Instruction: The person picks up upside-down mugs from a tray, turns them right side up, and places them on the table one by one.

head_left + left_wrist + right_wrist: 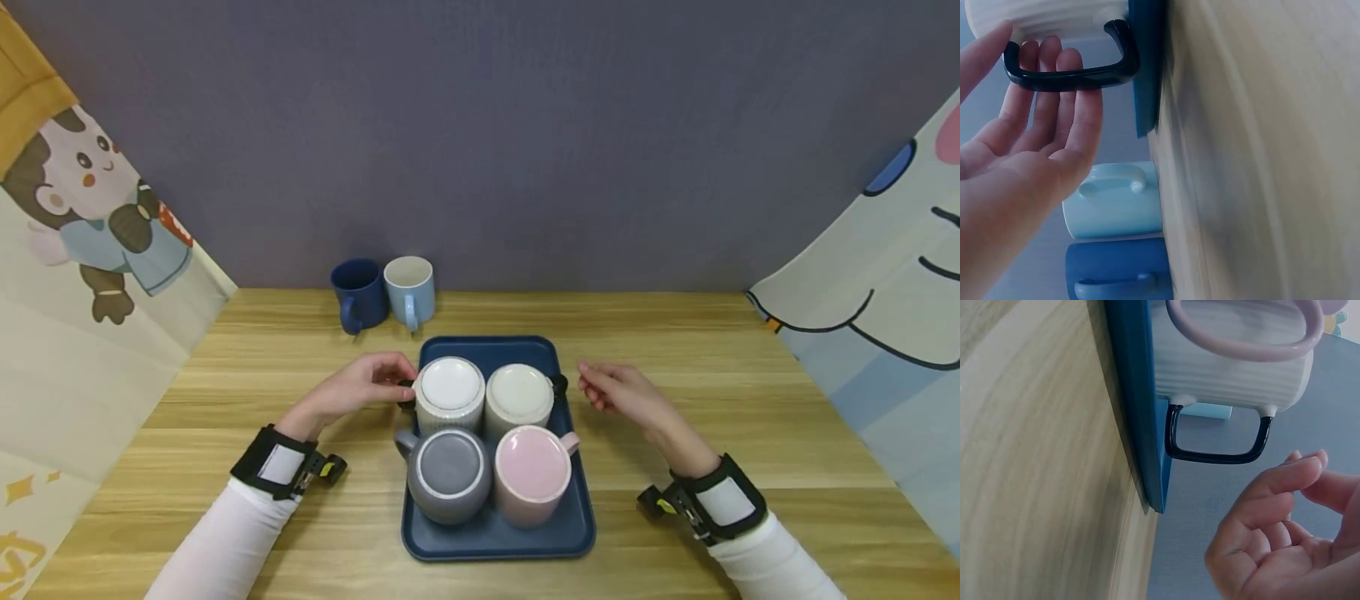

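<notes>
Four upside-down mugs stand on a blue tray point(498, 546). My left hand point(367, 385) is at the back-left white mug point(452, 392); its fingers pass through the black handle point(1072, 80) and the thumb lies at the handle's end. To the right of the tray, my right hand point(618, 392) hovers with loosely curled fingers, thumb and index tips close together, holding nothing. Nearest to it is the black handle point(1216, 457) of the back-right white mug point(520, 396). In front stand a grey mug point(450, 475) and a pink mug point(532, 475).
Behind the tray to the left, a dark blue mug point(360, 292) and a light blue mug point(410, 292) stand upright side by side near the grey back wall point(525, 150). Printed cloths hang at both sides of the wooden table point(675, 333).
</notes>
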Demonstrator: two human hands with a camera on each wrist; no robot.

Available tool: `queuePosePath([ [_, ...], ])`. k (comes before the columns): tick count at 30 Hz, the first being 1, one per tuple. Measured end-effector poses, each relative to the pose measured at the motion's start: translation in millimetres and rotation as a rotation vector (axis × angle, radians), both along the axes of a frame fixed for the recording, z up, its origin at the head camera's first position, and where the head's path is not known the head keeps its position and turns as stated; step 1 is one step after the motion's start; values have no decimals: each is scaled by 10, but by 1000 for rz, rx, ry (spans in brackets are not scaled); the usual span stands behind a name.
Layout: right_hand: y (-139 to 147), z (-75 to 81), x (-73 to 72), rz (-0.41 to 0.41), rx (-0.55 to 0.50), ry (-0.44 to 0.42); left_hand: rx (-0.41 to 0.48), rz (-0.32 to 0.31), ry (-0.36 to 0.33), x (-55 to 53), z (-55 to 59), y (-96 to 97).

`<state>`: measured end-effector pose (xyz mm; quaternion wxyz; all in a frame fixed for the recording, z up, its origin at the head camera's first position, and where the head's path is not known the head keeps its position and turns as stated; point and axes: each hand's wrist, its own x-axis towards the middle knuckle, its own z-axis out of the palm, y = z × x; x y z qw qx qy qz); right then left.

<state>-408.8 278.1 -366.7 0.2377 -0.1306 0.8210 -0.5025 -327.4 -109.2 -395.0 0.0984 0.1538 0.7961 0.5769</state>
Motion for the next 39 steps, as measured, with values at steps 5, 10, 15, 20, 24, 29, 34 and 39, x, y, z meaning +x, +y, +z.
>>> queuePosePath([
  [5, 5, -9, 20, 5, -5, -10, -4, -40, 12, -25, -23, -23],
  [10, 10, -29, 38, 7, 7, -4, -1, -99, -8, -50, -14, -34],
  [15, 21, -34, 49, 15, 16, 2, 16, -141, -50, -79, -13, -59],
  [20, 30, -33, 63, 21, 14, -15, -4, -189, -55, -94, -28, -77],
  [24, 32, -37, 75, 26, 13, -22, -18, -201, -40, -91, -31, -80],
  [29, 34, -57, 74, 38, 19, -11, 2, -172, -60, -77, -41, -79],
  [34, 32, -60, 82, 39, 19, -14, 23, -158, -78, -68, -48, -78],
  [39, 33, -47, 91, 29, 18, -14, 43, -142, -104, -64, -45, -80],
])
